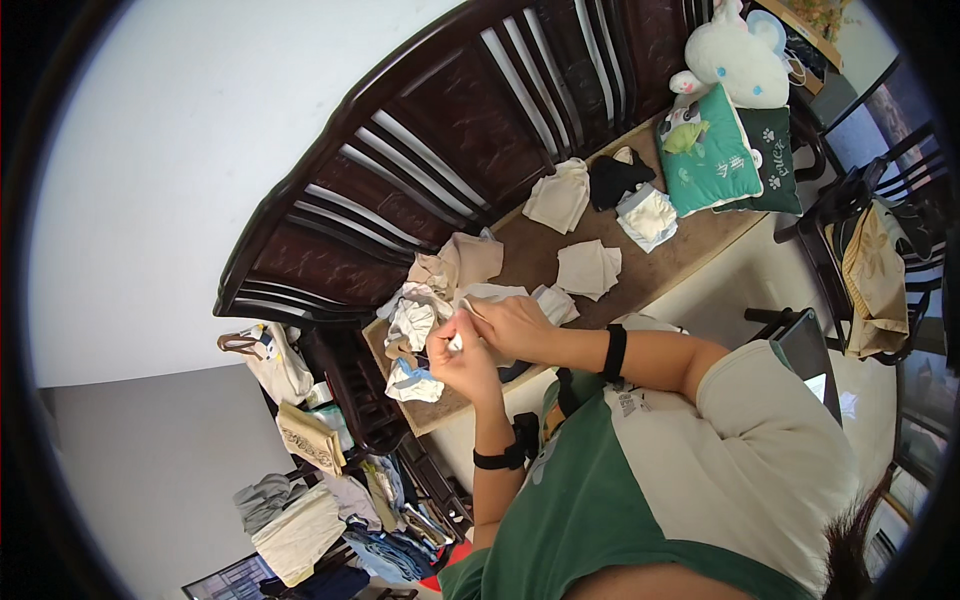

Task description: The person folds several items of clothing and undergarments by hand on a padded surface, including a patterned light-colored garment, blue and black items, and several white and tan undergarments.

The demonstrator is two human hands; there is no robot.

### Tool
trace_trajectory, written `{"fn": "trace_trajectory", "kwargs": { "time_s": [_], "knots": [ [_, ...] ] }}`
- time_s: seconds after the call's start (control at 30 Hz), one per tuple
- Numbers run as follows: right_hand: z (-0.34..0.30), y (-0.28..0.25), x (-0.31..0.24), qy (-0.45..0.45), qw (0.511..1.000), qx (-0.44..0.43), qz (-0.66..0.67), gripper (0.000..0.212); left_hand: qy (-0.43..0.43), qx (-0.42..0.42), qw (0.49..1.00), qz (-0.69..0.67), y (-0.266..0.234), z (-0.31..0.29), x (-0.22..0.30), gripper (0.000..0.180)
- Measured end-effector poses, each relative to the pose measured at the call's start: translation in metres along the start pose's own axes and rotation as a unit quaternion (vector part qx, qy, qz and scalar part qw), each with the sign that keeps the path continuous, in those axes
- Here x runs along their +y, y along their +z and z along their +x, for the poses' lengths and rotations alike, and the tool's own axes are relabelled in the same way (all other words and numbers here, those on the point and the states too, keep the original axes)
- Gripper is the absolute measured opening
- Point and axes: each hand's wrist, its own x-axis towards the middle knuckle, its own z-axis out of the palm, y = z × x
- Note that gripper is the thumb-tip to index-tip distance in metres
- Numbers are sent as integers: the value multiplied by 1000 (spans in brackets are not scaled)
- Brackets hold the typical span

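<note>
My left hand (pixel 464 358) and my right hand (pixel 514 326) are close together above the bench seat, fingers pinched. Between them is a piece of white cloth (pixel 456 343), mostly hidden by the fingers, so its kind does not show. Just beyond my left hand lies a loose heap of crumpled white cloth (pixel 412 322), with a beige garment (pixel 470 258) behind it. A white and blue garment (pixel 412 382) rests near the seat's left end. To the right are a folded cream cloth (pixel 588 269) and another cream cloth (pixel 558 196).
The dark wooden bench (pixel 445 110) has a slatted back and a brown seat pad (pixel 520 245). A black garment (pixel 618 180), a white garment with blue trim (pixel 648 216), a green cushion (pixel 708 150) and a white plush toy (pixel 738 62) sit rightward. Piled clothes (pixel 385 550) and a tote bag (pixel 278 368) stand left.
</note>
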Motion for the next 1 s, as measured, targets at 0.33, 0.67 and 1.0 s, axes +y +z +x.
{"fn": "trace_trajectory", "kwargs": {
  "time_s": [0.33, 0.67, 1.0],
  "knots": [
    [22, 2, 49, 251, 913, 15, 322, 19, 279, -163, 908, 266, 1, -3, -3, 10],
    [19, 7, 32, 322, 707, -9, 629, 15, 104, -159, 971, 142, -2, -7, 2, 11],
    [10, 25, 76, 33, 972, -129, -194, 26, 227, -174, 944, 168, 5, -9, -6, 4]
  ]
}}
